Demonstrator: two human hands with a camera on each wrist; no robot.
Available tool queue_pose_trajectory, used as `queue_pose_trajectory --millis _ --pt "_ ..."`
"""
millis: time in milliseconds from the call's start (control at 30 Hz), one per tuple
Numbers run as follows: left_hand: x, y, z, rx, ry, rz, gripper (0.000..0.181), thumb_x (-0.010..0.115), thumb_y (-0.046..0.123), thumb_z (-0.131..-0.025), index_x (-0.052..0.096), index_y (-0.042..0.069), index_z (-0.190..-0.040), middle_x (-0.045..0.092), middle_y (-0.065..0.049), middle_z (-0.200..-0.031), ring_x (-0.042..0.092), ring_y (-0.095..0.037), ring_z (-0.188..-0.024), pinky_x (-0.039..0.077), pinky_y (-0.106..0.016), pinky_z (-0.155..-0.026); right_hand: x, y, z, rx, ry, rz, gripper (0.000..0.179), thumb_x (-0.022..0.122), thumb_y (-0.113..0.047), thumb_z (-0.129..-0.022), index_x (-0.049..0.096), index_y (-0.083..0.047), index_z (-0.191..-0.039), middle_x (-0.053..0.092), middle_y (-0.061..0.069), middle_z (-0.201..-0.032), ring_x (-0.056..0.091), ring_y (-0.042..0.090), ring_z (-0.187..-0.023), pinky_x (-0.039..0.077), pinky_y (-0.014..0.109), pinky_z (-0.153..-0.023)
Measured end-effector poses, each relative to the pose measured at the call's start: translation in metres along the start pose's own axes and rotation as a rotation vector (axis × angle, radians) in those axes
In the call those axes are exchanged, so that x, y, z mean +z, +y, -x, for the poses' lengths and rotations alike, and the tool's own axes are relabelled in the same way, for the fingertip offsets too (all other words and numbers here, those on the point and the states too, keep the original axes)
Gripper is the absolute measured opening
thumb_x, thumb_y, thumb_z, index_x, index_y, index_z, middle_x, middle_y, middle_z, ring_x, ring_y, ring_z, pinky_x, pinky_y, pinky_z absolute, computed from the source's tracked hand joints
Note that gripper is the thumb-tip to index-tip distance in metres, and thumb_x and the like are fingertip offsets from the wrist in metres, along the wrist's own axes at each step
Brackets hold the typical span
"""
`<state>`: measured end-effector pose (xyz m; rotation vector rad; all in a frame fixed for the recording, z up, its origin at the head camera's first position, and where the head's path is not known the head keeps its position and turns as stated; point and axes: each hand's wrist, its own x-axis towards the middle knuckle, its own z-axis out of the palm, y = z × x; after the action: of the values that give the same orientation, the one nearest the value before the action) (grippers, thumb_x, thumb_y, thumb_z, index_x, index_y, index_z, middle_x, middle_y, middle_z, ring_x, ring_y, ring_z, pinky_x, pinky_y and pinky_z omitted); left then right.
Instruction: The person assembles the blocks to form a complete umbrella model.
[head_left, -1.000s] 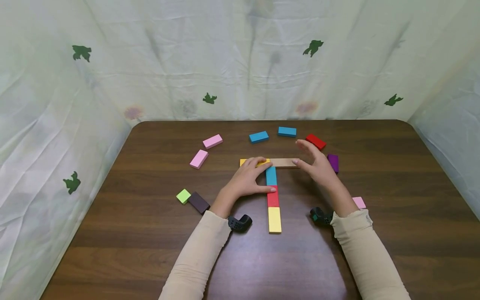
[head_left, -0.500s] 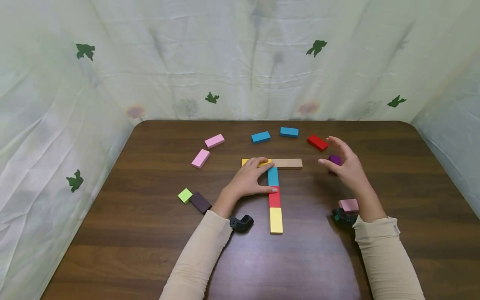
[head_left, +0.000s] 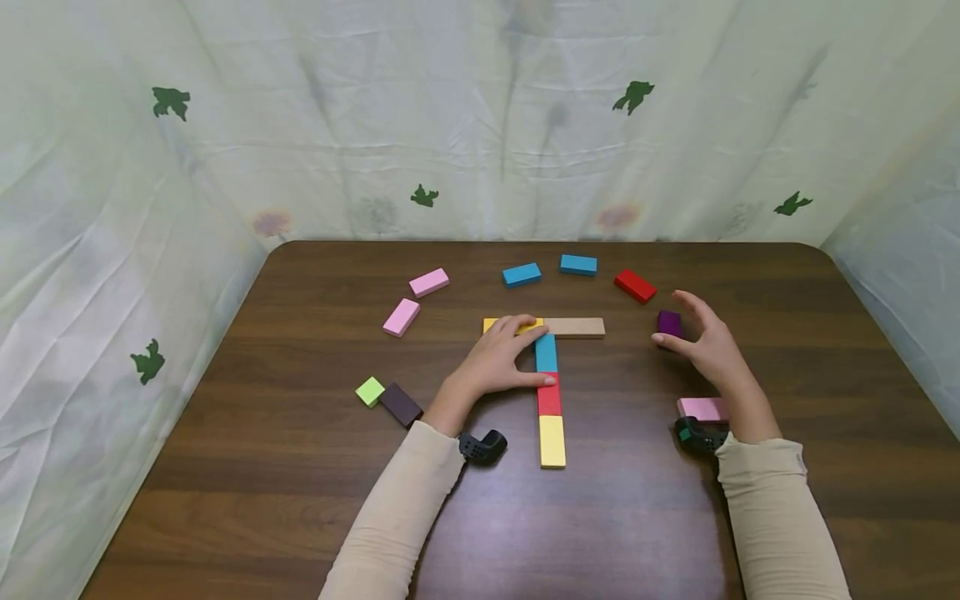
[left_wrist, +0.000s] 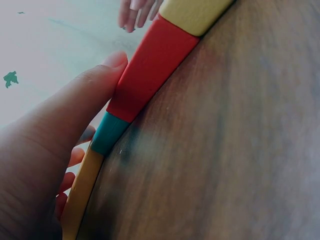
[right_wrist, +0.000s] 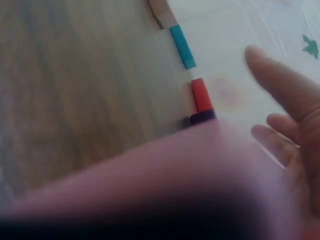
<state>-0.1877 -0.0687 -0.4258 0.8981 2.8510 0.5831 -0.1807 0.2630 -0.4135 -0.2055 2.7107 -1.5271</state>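
Observation:
Blocks laid flat form a T in the head view. Its stem has a blue block [head_left: 546,353], a red block [head_left: 550,401] and a pale yellow block [head_left: 552,442]. An orange-yellow block [head_left: 491,322] and a tan block [head_left: 574,327] make the crossbar. My left hand [head_left: 491,360] rests on the T, its thumb at the red block and its fingers over the orange-yellow one. My right hand [head_left: 716,354] holds nothing; thumb and fingers are spread apart beside a purple block [head_left: 669,322], with the thumb overlapping its near edge.
A loose red block [head_left: 635,285] and two blue blocks, one at the back [head_left: 578,264], lie beyond the T. Pink blocks [head_left: 402,317] sit on the left, near a lime block [head_left: 370,392] and a dark block [head_left: 401,405]. Another pink block [head_left: 701,409] lies by my right wrist.
My right hand has moved right, away from the tan block, to the purple block. My left hand has stayed on the T.

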Motion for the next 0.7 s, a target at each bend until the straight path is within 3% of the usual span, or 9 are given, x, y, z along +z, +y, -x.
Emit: queue_pose_trajectory --millis 200,400,700 --pt "0.000 0.000 0.000 0.000 0.001 -0.003 0.083 0.055 0.069 -0.070 0.036 0.027 -0.138 0.031 0.001 -0.136 0.024 -0.017 -0.124 0.027 -0.038 -0.099 -0.003 0.012 0.000 0.027 -0.059 -0.009 0.084 0.070 -0.023 -0.079 0.017 -0.005 -0.143 0.017 0.022 -0.144 0.014 0.040 -0.130 0.016 0.053 -0.100" --pt "-0.001 0.000 0.001 -0.006 0.001 -0.007 0.082 0.055 0.069 -0.070 0.036 0.027 -0.138 0.031 0.001 -0.136 0.024 -0.017 -0.124 0.027 -0.038 -0.099 -0.004 0.013 -0.001 0.047 -0.108 0.061 0.086 0.070 -0.021 -0.079 0.015 -0.003 -0.142 0.015 0.026 -0.143 0.014 0.042 -0.129 0.016 0.055 -0.100" --pt "-0.001 0.001 0.001 -0.009 -0.008 -0.003 0.082 0.055 0.069 -0.070 0.035 0.027 -0.139 0.031 0.001 -0.137 0.023 -0.018 -0.124 0.027 -0.038 -0.099 -0.003 0.016 -0.002 0.007 -0.095 0.132 0.075 0.068 -0.012 -0.080 0.023 0.004 -0.138 0.024 0.030 -0.137 0.022 0.045 -0.124 0.020 0.056 -0.097"
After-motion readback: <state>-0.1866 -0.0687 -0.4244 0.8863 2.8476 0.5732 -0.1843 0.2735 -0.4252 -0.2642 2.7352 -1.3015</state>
